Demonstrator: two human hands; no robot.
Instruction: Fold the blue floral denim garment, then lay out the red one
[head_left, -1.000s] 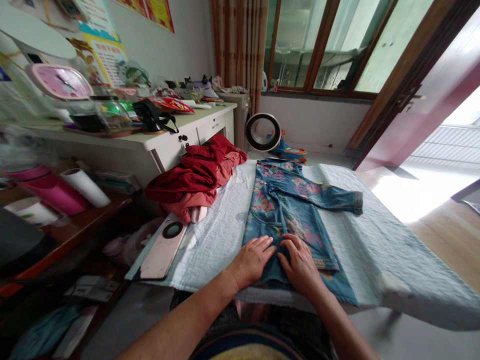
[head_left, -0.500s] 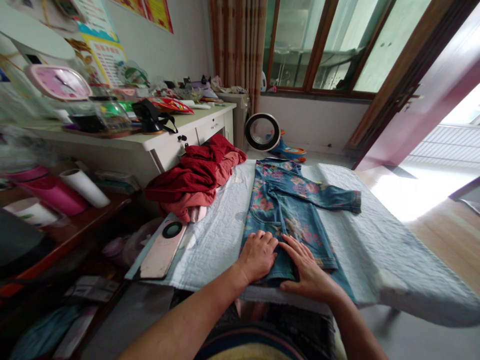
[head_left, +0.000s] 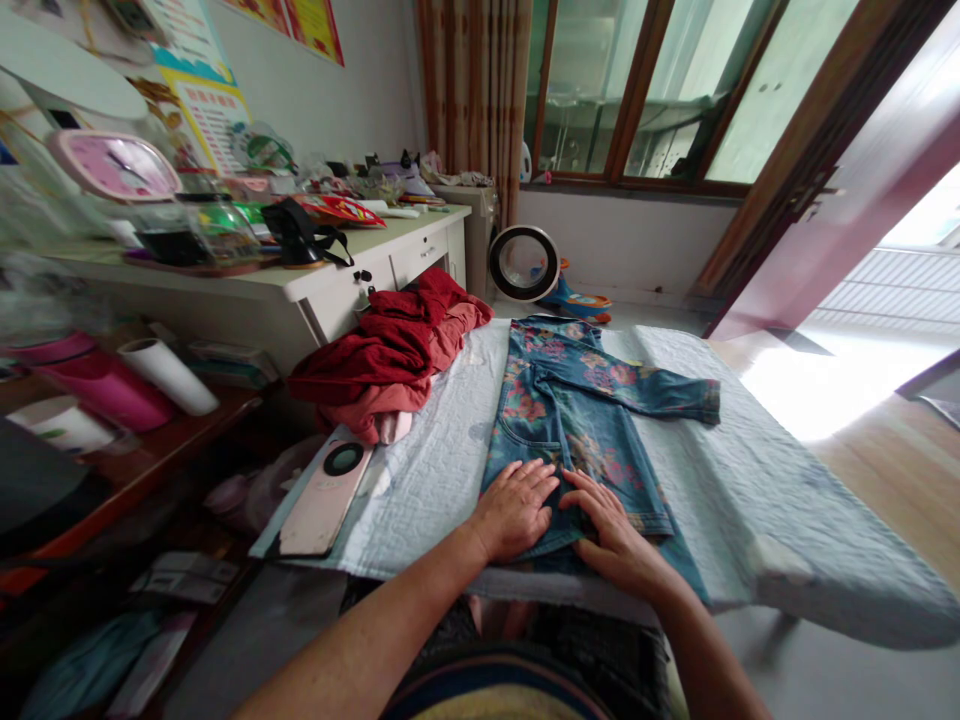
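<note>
Blue floral denim trousers lie lengthwise on a pale quilted pad, one leg folded out to the right. My left hand lies flat on the near end of the denim, fingers spread and open. My right hand rests beside it, fingers stretched flat over the same near edge. The two hands almost touch at the fingertips. Neither hand grips anything.
A heap of red clothes sits at the pad's left edge. A pink flat device lies at the near-left corner. A cluttered white desk and a dark wooden shelf stand on the left. A round fan stands beyond the pad.
Both hands slid slightly over the near end of the trousers; the left fingers curled half a second ago and are flat again, and the near edge of the denim has shifted a little.
</note>
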